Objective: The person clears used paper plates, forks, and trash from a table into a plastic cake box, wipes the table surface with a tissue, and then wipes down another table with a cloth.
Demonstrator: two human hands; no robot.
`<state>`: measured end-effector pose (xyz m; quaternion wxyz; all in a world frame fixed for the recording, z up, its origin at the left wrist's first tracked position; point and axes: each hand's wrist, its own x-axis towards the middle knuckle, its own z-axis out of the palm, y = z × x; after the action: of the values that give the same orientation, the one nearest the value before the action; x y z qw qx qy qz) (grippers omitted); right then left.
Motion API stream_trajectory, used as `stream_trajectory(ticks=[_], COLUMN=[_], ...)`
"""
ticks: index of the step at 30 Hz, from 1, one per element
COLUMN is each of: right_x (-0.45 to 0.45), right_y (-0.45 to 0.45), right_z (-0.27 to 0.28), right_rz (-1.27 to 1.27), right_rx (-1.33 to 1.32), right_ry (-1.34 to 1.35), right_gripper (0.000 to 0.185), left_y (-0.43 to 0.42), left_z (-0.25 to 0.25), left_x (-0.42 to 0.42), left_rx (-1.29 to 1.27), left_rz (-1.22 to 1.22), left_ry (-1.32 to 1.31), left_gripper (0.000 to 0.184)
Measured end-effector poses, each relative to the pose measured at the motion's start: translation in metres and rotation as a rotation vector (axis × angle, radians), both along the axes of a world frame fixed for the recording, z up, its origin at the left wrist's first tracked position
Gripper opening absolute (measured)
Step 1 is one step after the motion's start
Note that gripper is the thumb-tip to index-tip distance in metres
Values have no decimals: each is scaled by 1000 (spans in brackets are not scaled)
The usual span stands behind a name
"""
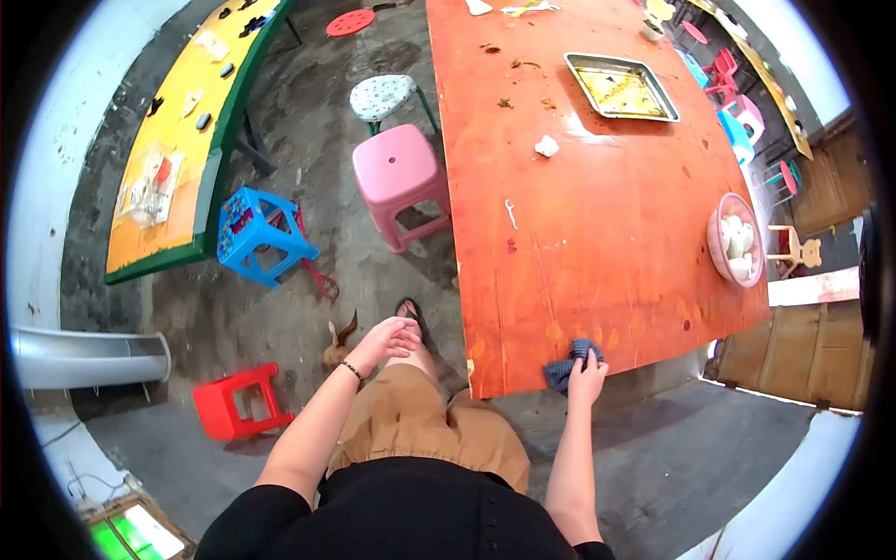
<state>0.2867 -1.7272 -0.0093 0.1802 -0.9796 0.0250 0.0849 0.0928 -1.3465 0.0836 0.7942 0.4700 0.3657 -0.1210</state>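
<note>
My right hand [586,381] grips a crumpled dark blue-grey cloth [560,371] at the near edge of the orange-red table [579,271]. Part of the cloth lies on the tabletop and part hangs over the edge. To the left of the table, my left hand [390,340] is held in the air over my leg, its fingers loosely bent and nothing in them. Farther up the tabletop lie a small white hooked piece [511,214], a crumpled white tissue [547,146] and dark food scraps [505,104].
A metal tray [669,116] with yellowish liquid and a pink basket [714,245] of white items stand on the table. Pink [397,166], blue [264,219] and red [219,411] stools are on the floor at left, near a yellow table [168,177]. A brown animal [336,351] is near my foot.
</note>
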Motion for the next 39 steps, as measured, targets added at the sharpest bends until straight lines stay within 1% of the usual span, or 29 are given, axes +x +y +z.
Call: stream_trajectory(ticks=[2, 5, 6, 8, 9, 12, 14, 16, 18, 19, 24, 28, 33, 36, 39], right_x=[-13, -12, -9, 9, 20, 55, 87, 119, 141, 149, 157, 152, 158, 158, 159], right_y=[21, 75, 97, 153, 180, 249, 297, 335, 357, 363, 346, 341, 342, 344, 339], right_z=[-26, -29, -30, -26, -31, -43, -49, -43, -35, -34, -50, -44, -45, -37, -40], right_rz=[-26, -90, -114, -166, -203, -238, -199, -195, -238, -271, -183, -133, -130, -124, -82], right_rx=[-87, -83, -81, -92, -97, -110, -127, -97, -56, -30, 81, 64, 29, 10, 19], right_ry=[-69, -85, -91, -83, -97, -140, -194, -135, -68, -44, -78, -62, -13, 67, 54], right_gripper=[45, 46, 46, 44, 44, 42, 42, 42, 41, 42, 43, 42, 43, 46, 46], left_y=[19, 64, 81, 129, 153, 227, 272, 310, 336, 345, 368, 375, 389, 395, 398], left_z=[-13, -29, -26, -42, -40, -27, -22, -14, -10, -9, -7, -4, -1, 3, 9], left_x=[11, 21, 25, 25, 29, 28, 22, 16, 16, 19, 41, 60, 74, 84, 105], left_rx=[-33, -57, -54, -104, -82, -54, 31, 49, 69, 77, 59, 52, 46, 47, 64], left_rz=[-38, -94, -99, -107, -120, -76, -46, -4, -29, -38, -55, -64, 17, 63, 85], left_ry=[-2, 16, 13, 9, 79, 61, 74, 64, 85, 88, 58, 25, 30, 52, 57], left_gripper=[37, 36, 36, 37, 39, 36, 39, 41, 41, 41, 43, 44, 42, 40, 40])
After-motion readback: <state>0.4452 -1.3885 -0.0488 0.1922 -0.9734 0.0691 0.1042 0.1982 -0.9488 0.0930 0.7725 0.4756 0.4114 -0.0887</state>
